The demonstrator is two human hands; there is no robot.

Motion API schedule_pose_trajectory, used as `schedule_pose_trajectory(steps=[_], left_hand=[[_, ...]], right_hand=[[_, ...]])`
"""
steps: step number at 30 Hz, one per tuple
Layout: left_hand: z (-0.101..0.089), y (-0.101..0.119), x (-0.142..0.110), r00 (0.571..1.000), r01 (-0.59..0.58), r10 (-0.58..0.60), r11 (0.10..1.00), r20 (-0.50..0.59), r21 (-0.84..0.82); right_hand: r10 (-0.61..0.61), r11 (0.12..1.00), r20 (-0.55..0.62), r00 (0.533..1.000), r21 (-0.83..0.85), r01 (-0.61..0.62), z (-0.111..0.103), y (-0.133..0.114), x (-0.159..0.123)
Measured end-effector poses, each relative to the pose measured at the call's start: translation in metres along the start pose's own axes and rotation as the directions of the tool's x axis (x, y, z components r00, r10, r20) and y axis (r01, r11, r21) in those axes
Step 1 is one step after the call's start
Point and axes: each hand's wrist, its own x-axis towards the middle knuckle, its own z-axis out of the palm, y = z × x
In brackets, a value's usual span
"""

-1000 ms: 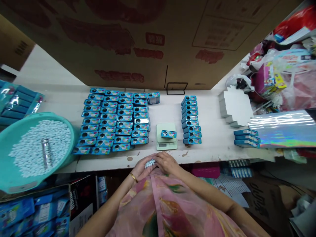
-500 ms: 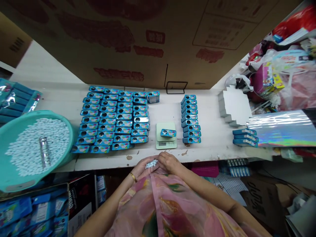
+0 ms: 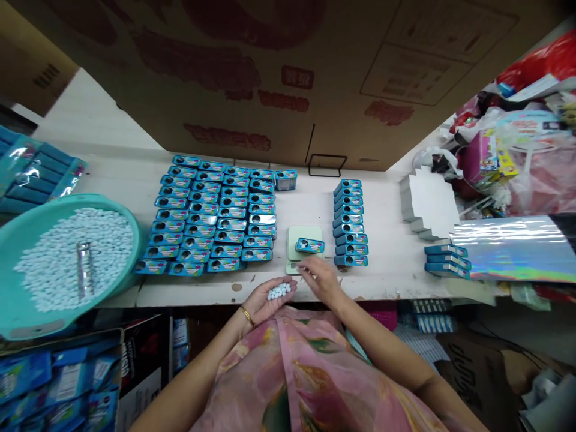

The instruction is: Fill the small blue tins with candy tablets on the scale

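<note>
My left hand (image 3: 269, 298) is cupped palm up around a small pile of pale blue mints (image 3: 279, 291) at the table's front edge. Beside it, to the right, my right hand (image 3: 321, 281) reaches over the front of a pale green kitchen scale (image 3: 292, 237). Its fingertips are drawn together; whatever they pinch is too small to make out. A blue mint tin (image 3: 310, 245) with a dark round spot on its top lies on the scale, just beyond my right fingers and apart from them.
Rows of blue tins (image 3: 202, 219) stand left of the scale, with a single column of tins (image 3: 350, 222) on its right. A turquoise basin (image 3: 135, 240) of mints holds a metal scoop (image 3: 84, 270). Behind rises a large cardboard box (image 3: 270, 138). White cartons (image 3: 432, 201) are stacked right.
My right hand has left my left hand and moved forward and right, over the scale's front. The left hand has opened more around the mints. The view has shifted slightly.
</note>
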Motion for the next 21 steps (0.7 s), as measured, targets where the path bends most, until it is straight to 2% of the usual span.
schedule_pose_trajectory(steps=[2,5,7,11,13,15,21], left_hand=[[0.0,0.002,0.0,0.999,-0.027,0.027,1.0,-0.023,-0.004],[-0.004,0.005,0.0,0.998,-0.053,0.052,0.998,-0.036,-0.031],[-0.009,0.006,-0.002,0.997,-0.067,0.064,0.997,-0.053,-0.049],[-0.023,0.01,-0.007,0.987,-0.116,0.102,0.988,-0.127,-0.105],[-0.031,0.012,-0.01,0.977,-0.143,0.117,0.98,-0.18,-0.138],[-0.039,0.013,-0.012,0.967,-0.163,0.123,0.972,-0.223,-0.17],[-0.051,0.02,-0.014,0.951,-0.213,0.153,0.954,-0.27,-0.21]], right_hand=[[0.059,0.997,-0.079,0.995,-0.051,-0.063,-0.009,0.012,0.016],[0.073,0.989,-0.087,0.994,-0.121,-0.083,-0.018,0.03,0.027],[0.102,0.985,-0.13,0.986,-0.126,-0.118,-0.023,0.039,0.022],[0.247,0.952,-0.246,0.937,-0.12,-0.282,-0.035,0.054,-0.001],[0.275,0.938,-0.215,0.937,-0.153,-0.31,-0.039,0.06,-0.009],[0.258,0.941,-0.15,0.955,-0.187,-0.283,-0.039,0.064,-0.011],[0.229,0.954,-0.024,0.973,-0.194,-0.229,-0.027,0.066,0.004]])
